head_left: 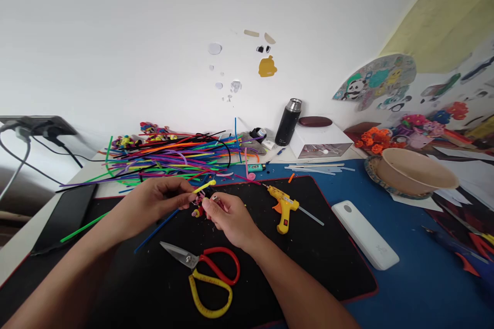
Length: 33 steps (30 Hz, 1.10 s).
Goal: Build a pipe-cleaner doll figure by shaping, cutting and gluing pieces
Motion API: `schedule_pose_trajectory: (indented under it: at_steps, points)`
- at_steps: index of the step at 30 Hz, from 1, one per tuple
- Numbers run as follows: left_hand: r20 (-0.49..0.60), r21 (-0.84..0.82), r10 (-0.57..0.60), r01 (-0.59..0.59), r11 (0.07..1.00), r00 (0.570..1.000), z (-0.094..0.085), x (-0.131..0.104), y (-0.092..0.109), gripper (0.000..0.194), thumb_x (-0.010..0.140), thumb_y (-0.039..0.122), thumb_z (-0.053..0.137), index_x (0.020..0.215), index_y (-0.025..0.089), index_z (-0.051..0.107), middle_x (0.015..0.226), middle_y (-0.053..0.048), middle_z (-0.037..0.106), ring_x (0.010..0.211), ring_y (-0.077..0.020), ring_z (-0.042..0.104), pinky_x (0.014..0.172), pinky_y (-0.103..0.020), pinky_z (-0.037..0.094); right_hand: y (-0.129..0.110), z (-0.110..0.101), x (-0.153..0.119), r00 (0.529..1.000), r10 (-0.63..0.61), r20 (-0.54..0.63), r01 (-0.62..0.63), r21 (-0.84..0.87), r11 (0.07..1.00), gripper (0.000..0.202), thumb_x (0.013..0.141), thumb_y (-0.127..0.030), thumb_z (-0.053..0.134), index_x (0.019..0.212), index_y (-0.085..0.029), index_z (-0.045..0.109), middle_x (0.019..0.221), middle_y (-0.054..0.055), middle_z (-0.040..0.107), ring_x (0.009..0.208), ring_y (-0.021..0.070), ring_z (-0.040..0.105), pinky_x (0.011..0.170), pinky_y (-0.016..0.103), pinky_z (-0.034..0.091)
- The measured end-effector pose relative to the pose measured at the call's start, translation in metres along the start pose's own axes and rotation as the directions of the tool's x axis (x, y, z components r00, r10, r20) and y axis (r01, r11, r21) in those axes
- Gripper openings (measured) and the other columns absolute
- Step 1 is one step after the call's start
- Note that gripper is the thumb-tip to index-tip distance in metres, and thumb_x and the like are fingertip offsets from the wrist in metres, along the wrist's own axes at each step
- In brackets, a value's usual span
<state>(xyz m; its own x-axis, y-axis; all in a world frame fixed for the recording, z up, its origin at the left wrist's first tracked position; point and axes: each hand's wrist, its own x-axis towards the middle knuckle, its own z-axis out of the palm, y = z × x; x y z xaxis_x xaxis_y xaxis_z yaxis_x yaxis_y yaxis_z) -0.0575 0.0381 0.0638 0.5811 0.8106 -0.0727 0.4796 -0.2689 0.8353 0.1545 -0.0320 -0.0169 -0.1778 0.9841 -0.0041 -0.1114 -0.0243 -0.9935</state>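
Toward twelve o'clock on the black mat (309,262), your left hand (162,199) pinched one end of a yellow pipe cleaner (204,186), just by a small multicoloured craft piece (198,212). Your right hand (233,218) curled its fingers around a small item (215,199) — mostly hidden. Scissors (189,259) lay at your hands' six o'clock, a yellow glue gun (284,206) at three.

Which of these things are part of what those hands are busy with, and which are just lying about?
Seemingly in use:
- yellow fuzzy stem, in the left hand
- small colourful piece, at the right hand

Probably supplies:
- scissors
- glue gun

Apparently just lying about:
- black flask
- bowl
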Motion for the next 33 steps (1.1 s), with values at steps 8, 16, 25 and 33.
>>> schedule_pose_trajectory:
  at_steps: [8, 16, 25, 33]
  points:
    - [0.017, 0.016, -0.048, 0.047, 0.999, 0.999, 0.003, 0.002, 0.006, 0.038, 0.09, 0.058, 0.074, 0.079, 0.021, 0.074, 0.071, 0.0, 0.069, 0.066, -0.0173, 0.06, 0.066, -0.027, 0.05, -0.006, -0.002, 0.006, 0.993, -0.022, -0.114, 0.05, 0.25, 0.967, 0.056, 0.083, -0.074, 0.078, 0.084, -0.021, 0.061, 0.059, -0.009, 0.041, 0.048, 0.0086, 0.03, 0.046, 0.025, 0.021]
    - [0.079, 0.072, -0.065, 0.06, 0.996, 0.995, 0.01, 0.003, 0.015, 0.039, 0.091, 0.059, 0.069, 0.079, 0.022, 0.073, 0.07, 0.0, 0.069, 0.067, -0.0188, 0.062, 0.066, -0.028, 0.049, -0.008, -0.002, 0.009, 0.985, 0.031, -0.168, 0.042, 0.417, 0.908, 0.054, 0.079, -0.069, 0.085, 0.088, -0.021, 0.06, 0.055, -0.013, 0.036, 0.044, 0.0053, 0.022, 0.043, 0.023, 0.014]
    - [0.17, 0.054, -0.024, 0.015, 0.998, 0.985, 0.009, 0.001, 0.019, 0.043, 0.097, 0.061, 0.063, 0.081, 0.022, 0.073, 0.075, -0.002, 0.072, 0.073, -0.0201, 0.066, 0.071, -0.028, 0.052, -0.01, -0.003, 0.009, 0.981, 0.065, -0.183, 0.021, 0.432, 0.901, 0.05, 0.077, -0.063, 0.087, 0.084, -0.021, 0.06, 0.053, -0.013, 0.036, 0.043, 0.0047, 0.023, 0.043, 0.023, 0.012]
    - [0.156, 0.069, -0.073, 0.063, 0.996, 0.985, 0.013, 0.002, 0.024, 0.051, 0.099, 0.065, 0.058, 0.074, 0.022, 0.07, 0.07, -0.001, 0.071, 0.073, -0.0199, 0.066, 0.072, -0.027, 0.05, -0.015, -0.003, 0.007, 0.986, 0.072, -0.148, 0.001, 0.44, 0.898, 0.052, 0.076, -0.063, 0.088, 0.092, -0.019, 0.067, 0.053, -0.013, 0.037, 0.043, 0.005, 0.022, 0.044, 0.023, 0.012]
